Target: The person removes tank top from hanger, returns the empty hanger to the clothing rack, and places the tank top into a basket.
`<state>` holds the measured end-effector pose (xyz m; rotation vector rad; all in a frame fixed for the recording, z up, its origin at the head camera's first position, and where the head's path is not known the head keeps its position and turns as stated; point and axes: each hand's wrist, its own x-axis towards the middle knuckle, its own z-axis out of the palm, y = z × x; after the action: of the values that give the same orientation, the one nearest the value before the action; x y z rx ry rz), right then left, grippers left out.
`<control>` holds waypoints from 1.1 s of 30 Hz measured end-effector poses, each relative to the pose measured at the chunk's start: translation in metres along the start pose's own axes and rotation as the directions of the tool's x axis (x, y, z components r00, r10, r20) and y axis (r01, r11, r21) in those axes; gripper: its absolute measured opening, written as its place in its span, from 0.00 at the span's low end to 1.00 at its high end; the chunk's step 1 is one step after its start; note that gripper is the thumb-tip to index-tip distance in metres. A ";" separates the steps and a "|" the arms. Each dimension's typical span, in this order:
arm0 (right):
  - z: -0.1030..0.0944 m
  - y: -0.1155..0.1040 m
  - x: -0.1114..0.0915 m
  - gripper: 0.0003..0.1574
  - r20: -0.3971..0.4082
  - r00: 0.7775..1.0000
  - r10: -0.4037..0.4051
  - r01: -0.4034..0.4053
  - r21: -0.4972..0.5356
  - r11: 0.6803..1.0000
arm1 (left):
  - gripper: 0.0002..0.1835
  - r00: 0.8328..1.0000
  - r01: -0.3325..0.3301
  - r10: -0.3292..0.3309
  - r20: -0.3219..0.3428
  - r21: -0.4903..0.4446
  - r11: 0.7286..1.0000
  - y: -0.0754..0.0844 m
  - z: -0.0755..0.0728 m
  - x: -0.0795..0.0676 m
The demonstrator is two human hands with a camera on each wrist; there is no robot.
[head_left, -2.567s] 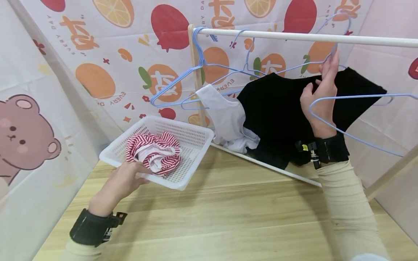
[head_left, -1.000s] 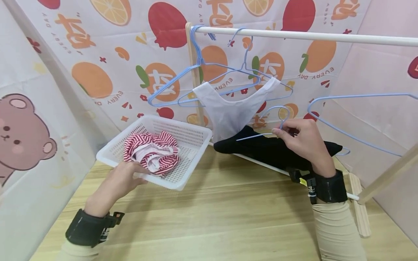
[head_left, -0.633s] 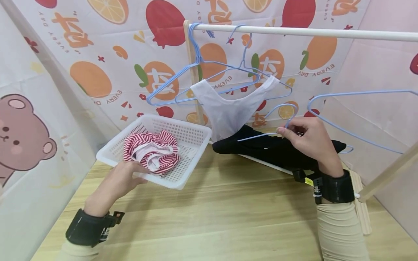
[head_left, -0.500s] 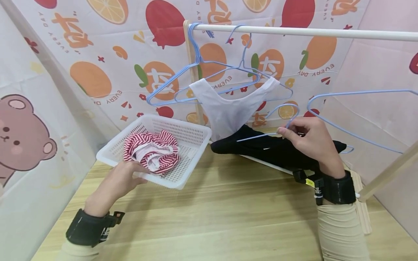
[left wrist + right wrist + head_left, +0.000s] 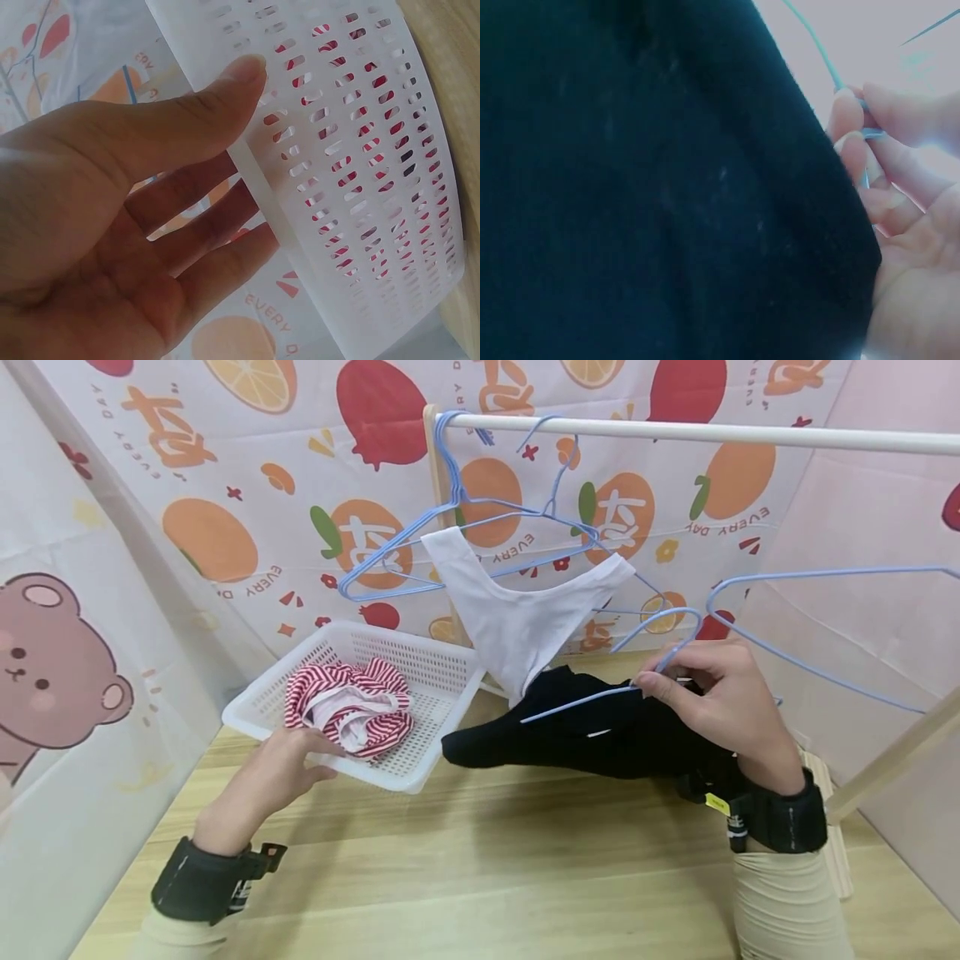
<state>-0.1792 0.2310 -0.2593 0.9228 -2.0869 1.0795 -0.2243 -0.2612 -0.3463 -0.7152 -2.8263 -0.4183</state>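
Note:
My left hand (image 5: 273,777) grips the near rim of a white plastic basket (image 5: 450,714), thumb on the outer wall and fingers over the rim in the left wrist view. In the basket lies a crumpled red-and-white striped garment (image 5: 382,681). My right hand (image 5: 723,702) pinches a blue clothes hanger (image 5: 573,702) just below its hook, off the rail. A black garment (image 5: 540,743) hangs on that hanger and fills much of the right wrist view. A white tank top (image 5: 517,618) hangs on another blue hanger on the rack, touching or close behind the black garment.
A white rail (image 5: 712,437) on wooden posts spans the upper right. Several blue hangers (image 5: 397,552) bunch at its left end, and another hanger (image 5: 825,574) juts in from the right. Below is a wooden tabletop (image 5: 480,877); a printed cloth (image 5: 247,460) covers the back.
My right hand has brought the black garment's hanger off the rail, down and toward me. The white top's hanger swings and tilts. My left hand stays on the basket rim.

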 end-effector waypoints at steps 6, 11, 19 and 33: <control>0.004 0.006 0.000 0.13 0.050 0.998 0.040 -0.037 -0.063 0.997 | 0.15 1.000 -0.011 0.011 0.014 -0.006 1.000 0.000 0.000 0.000; 0.003 0.008 0.000 0.13 0.062 0.996 0.058 -0.052 -0.090 0.995 | 0.20 0.995 -0.094 0.095 0.040 -0.025 0.995 0.002 -0.007 -0.004; -0.002 0.002 0.003 0.10 0.082 0.994 0.079 -0.064 -0.169 0.984 | 0.23 0.974 -0.219 0.212 -0.077 -0.096 0.971 0.044 -0.027 0.006; 0.006 0.000 0.002 0.05 0.151 0.976 0.159 -0.122 -0.227 0.966 | 0.18 0.918 -0.396 0.382 -0.106 -0.297 0.869 0.156 -0.013 0.058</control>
<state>-0.1816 0.2250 -0.2607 0.7912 -2.3853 0.8447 -0.1965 -0.1087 -0.2843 -1.2909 -2.5039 -0.8053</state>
